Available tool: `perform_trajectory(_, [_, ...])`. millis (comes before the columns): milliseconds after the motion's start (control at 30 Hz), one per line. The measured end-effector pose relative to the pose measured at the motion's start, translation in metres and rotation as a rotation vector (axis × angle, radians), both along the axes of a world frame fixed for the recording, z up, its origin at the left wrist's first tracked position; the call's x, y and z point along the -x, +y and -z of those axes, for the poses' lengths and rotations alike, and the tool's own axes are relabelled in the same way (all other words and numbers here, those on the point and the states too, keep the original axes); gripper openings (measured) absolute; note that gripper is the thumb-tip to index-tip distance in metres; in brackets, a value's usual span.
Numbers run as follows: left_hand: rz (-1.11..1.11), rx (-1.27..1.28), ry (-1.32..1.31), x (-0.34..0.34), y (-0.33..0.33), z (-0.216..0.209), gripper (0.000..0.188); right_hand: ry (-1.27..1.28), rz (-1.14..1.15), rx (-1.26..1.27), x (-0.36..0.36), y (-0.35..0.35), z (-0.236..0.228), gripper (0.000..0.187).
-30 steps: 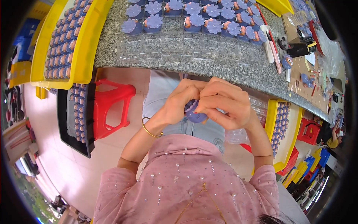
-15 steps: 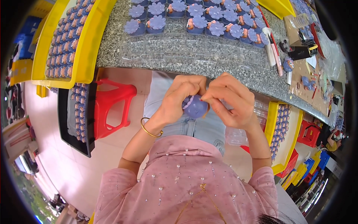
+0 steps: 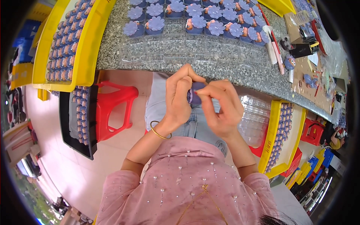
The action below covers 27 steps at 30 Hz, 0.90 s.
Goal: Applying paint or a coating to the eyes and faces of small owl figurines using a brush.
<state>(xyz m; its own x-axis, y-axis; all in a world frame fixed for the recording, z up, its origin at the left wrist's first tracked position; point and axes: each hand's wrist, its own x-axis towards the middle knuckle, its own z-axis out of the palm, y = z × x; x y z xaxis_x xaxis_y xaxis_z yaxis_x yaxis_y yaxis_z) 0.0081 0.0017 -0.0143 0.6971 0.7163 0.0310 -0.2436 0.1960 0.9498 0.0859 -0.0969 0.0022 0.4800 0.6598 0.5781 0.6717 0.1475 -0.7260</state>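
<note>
Just off the table's front edge, above my lap, my left hand (image 3: 179, 98) is closed around a small round purple figurine (image 3: 196, 98). The fingers cover much of it. My right hand (image 3: 224, 108) has its thumb and forefinger pinched against the figurine's right side. A tiny red spot shows at those fingertips; whether it is a nail or a small piece I cannot make out. Beyond the hands, a clear plastic tray (image 3: 176, 56) lies on the table, its far pockets holding purple figurines with flower-shaped tops (image 3: 216, 27).
A yellow bin (image 3: 85, 56) of figurines stands at the left, with a black crate (image 3: 90, 148) and red stool (image 3: 112, 105) below it. Another yellow bin (image 3: 270, 146) sits at the right, beside stacked clear trays (image 3: 252, 123). Tools and a cardboard sheet (image 3: 318, 95) lie on the granite table's right side.
The figurine has turned in my left hand, which now stands more upright and hides more of it. My right hand has shifted left and slightly down, its pinch now against the figurine's side.
</note>
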Motion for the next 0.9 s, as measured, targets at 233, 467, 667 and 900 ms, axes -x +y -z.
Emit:
perform_trajectory(233, [0.09, -0.053, 0.077, 0.004, -0.001, -0.008, 0.036, -0.037, -0.177, 0.023, -0.019, -0.012, -0.003, 0.025])
perform_trajectory(467, [0.166, -0.018, 0.089, 0.004, -0.001, -0.011, 0.033, -0.032, -0.21, 0.016, -0.018, -0.012, -0.006, 0.022])
perform_trajectory(667, [0.216, 0.037, 0.045, 0.004, 0.0, -0.012, 0.03, -0.04, -0.231, 0.028, -0.023, -0.016, -0.004, 0.024])
perform_trajectory(900, [0.222, 0.049, 0.025, 0.004, -0.001, -0.008, 0.027, -0.058, -0.271, 0.012, -0.024, -0.018, -0.004, 0.025])
